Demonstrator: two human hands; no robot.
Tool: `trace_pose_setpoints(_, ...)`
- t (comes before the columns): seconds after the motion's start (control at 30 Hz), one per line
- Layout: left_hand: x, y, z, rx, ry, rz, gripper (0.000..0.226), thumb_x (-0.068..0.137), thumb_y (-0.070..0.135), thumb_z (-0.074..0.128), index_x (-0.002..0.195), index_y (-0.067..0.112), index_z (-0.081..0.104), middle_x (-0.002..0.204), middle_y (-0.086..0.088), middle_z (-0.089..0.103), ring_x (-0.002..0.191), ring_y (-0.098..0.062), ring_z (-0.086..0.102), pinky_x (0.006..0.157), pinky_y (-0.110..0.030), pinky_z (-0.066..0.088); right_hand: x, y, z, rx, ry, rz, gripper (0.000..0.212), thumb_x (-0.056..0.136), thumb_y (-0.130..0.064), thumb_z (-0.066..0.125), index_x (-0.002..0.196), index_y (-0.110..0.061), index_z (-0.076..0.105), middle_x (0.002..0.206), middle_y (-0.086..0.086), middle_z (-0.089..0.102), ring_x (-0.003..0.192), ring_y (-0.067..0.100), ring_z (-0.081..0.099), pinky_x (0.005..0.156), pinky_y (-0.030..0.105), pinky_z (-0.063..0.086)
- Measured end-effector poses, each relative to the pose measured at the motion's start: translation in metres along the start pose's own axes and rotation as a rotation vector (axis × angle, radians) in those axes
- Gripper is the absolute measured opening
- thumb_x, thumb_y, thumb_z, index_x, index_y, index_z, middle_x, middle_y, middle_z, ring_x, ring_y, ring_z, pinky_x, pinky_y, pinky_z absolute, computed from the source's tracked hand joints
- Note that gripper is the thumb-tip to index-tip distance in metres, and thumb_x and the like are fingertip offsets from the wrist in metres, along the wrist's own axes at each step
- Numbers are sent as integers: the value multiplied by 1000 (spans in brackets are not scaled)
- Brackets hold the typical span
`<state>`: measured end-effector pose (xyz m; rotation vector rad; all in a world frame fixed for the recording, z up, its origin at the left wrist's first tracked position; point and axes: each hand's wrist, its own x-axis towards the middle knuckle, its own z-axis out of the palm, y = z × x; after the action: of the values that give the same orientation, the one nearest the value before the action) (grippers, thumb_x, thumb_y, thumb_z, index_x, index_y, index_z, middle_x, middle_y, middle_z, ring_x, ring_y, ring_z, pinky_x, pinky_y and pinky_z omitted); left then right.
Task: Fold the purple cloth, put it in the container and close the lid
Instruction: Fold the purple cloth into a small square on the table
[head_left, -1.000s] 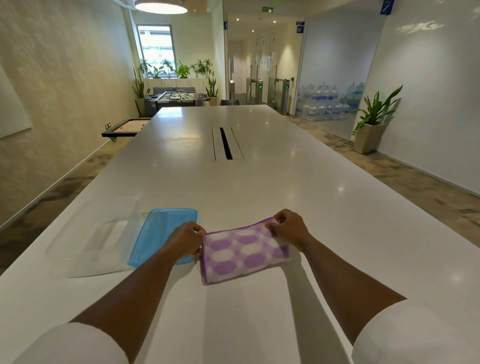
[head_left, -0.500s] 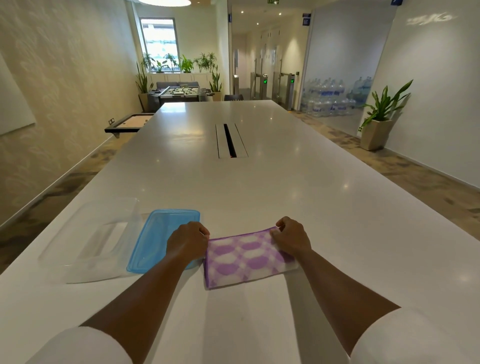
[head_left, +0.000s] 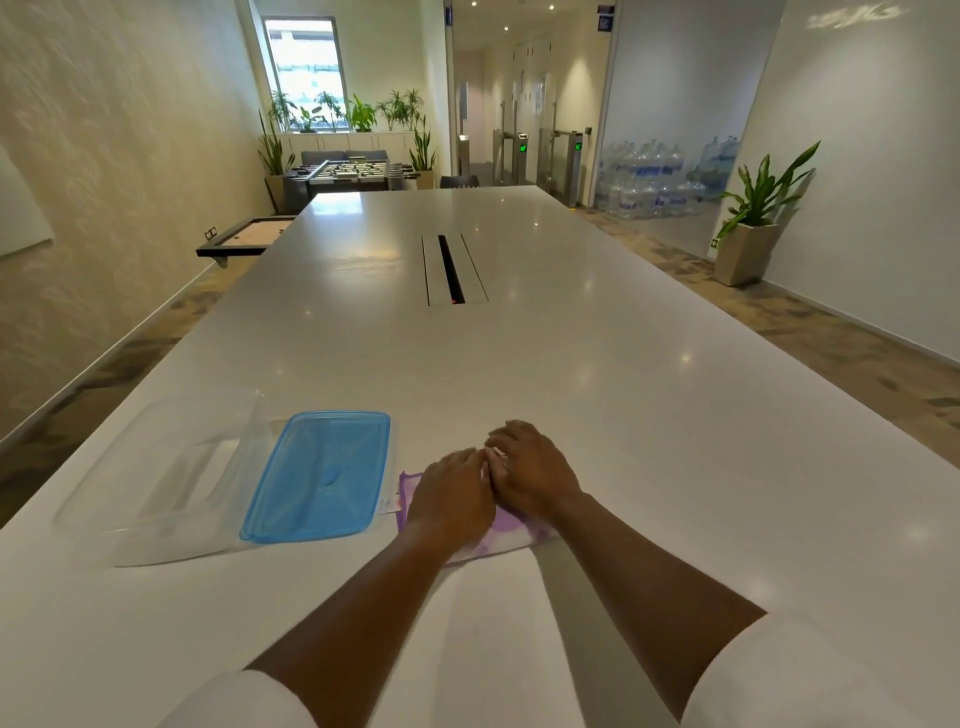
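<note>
We press our left hand and right hand, open and flat, on the cloth right of the lid, creasing evenly.

Long white table, potted plant (right wall), far window, stacked water bottles.

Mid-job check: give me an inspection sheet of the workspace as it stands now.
Surface: long glossy white table, slot in its middle.
Job's things: folded purple-and-white patterned cloth under both hands; clear plastic container open; blue plastic lid lying beside it.
Clutter: nothing seen.
Grippers: left hand and right hand side by side, pressing on the cloth.
Cables: nothing seen.
Surroundings: potted plants, water bottles, foosball table.
</note>
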<state>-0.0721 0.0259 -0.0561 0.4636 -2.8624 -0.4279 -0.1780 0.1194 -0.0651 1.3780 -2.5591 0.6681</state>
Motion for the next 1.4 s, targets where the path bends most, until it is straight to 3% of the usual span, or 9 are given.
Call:
trace_pose_setpoints(0.17,-16,-7,27,43,-25,-105,54,103,41,22,151,19,30,160,-2,30,149,-18,24,122,-39,14,-18,10,11,-22,-71,-14,38,98,-27,38,122,-12,63,136,6,59,137,21,39,114,31,21)
trace_pose_setpoints(0.33,-23,-3,35,103,47,-189,59,101,45,19,153,17,26,162,-4,25,150,-19,19,123,-41,11,-20,8,14,-44,-176,32,44,101,-33,30,137,-17,50,153,5,40,146,20,23,117,36,16)
trace_pose_setpoints(0.63,-22,-9,38,114,-34,-173,64,100,49,11,155,17,18,163,-2,20,151,-19,14,123,-44,5,-15,3,7,-96,-459,150,58,101,-43,13,153,-17,15,164,3,2,150,18,-3,121,40,0)
trace_pose_setpoints(0.77,-23,-9,36,102,-46,-171,64,100,51,11,155,19,19,163,0,19,151,-18,13,122,-44,2,-12,0,-3,-1,-368,234,59,98,-44,33,146,-9,34,159,13,23,147,26,18,119,40,17)
trace_pose_setpoints(0.93,-24,-8,34,73,-39,-185,64,100,50,15,155,18,20,163,0,21,151,-19,14,123,-43,4,-13,0,-21,-40,-164,468,61,86,-52,52,129,-10,48,133,13,47,125,31,43,98,42,40)
trace_pose_setpoints(1.03,-24,-6,33,69,-23,-198,64,100,49,17,154,16,22,162,-2,24,150,-20,17,123,-44,6,-10,2,-37,76,-230,693,62,79,-52,61,122,-7,56,126,15,53,121,33,49,91,36,44)
trace_pose_setpoints(1.13,-25,-5,33,74,-4,-201,63,100,48,18,153,16,24,161,-3,26,149,-21,20,123,-44,8,-6,2,-53,341,-351,781,40,78,-34,72,103,-4,71,108,15,69,104,31,65,81,33,49)
trace_pose_setpoints(1.3,-24,-5,34,61,13,-191,63,99,48,20,153,16,26,161,-3,27,149,-20,21,123,-44,8,-7,-7,-70,524,-470,924,44,77,-22,79,110,-1,60,114,17,61,106,34,62,88,43,51)
trace_pose_setpoints(1.4,-24,-6,32,14,77,-191,59,99,47,28,149,18,35,157,-3,36,146,-20,29,122,-42,14,-8,-5,-74,601,-455,943,35,69,-17,84,89,-4,58,102,14,61,101,34,61,88,45,52)
